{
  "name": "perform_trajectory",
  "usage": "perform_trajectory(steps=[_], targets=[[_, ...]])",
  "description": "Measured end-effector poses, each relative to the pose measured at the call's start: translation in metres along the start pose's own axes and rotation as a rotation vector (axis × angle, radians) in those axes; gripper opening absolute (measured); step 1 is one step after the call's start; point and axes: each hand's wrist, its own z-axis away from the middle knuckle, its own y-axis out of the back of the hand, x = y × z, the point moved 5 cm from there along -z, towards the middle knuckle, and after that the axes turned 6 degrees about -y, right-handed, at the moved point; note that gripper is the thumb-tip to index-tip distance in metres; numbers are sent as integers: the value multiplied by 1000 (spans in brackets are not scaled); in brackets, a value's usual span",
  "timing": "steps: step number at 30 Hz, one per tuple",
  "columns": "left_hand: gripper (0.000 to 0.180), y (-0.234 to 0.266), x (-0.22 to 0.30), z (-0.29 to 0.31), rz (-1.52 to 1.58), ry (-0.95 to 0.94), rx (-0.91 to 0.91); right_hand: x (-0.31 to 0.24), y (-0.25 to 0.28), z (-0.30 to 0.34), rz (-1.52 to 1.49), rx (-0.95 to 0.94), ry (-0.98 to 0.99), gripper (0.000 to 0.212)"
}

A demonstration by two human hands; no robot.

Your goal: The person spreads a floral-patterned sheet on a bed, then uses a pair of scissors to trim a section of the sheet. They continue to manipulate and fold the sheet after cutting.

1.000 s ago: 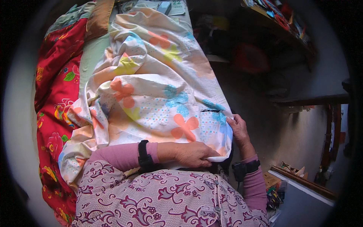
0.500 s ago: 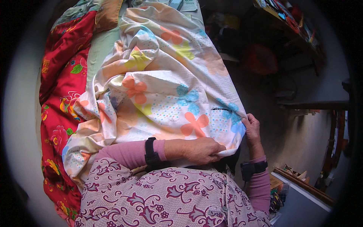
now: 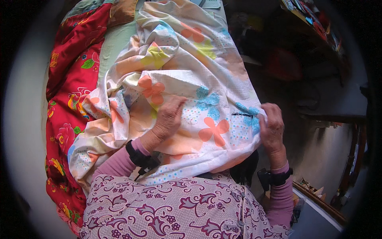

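Note:
A white cloth [image 3: 187,143], printed with orange, blue and yellow flowers and dots, lies rumpled in front of me and over my lap. My right hand [image 3: 272,125] is closed around its right edge, beside a short dark slit [image 3: 242,114] in the fabric. Over the middle of the cloth is my left hand [image 3: 169,117], its back toward me and its fingers drawn together near an orange flower. What those fingers hold, if anything, is hidden. Black bands circle both my wrists.
A red flowered quilt [image 3: 67,127] runs along the left side, with a brown pillow [image 3: 122,12] at its far end. Pale green bedding [image 3: 115,44] shows between quilt and cloth. At the far right, a shelf [image 3: 312,24] carries mixed items above the dim floor.
My left hand has let go of the near right hem and moved left and away from me over the cloth. My right hand keeps the edge, slightly raised, and the near hem has spread out.

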Motion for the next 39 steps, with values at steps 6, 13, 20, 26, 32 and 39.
perform_trajectory(steps=[6, 13, 20, 26, 32, 39], targets=[[72, 2, -56, 27, -640, -79, -102, -123, -79, -14, -474, -500, 363, 16], [92, -9, -85, 35, -632, 43, -204, -112, -163, -5, -241, -708, 123, 14], [94, -9, -83, 35, -609, 52, -204, -87, -129, -7, -476, -709, -151, 9], [91, -4, -79, 32, -581, 37, -201, -30, -62, -15, -643, -604, -282, 13], [90, -3, -79, 33, -598, 15, -193, 176, 15, 38, -622, -386, -910, 27], [79, 8, -70, 26, -552, 22, -237, 305, 83, 189, 557, -679, -1214, 53]])
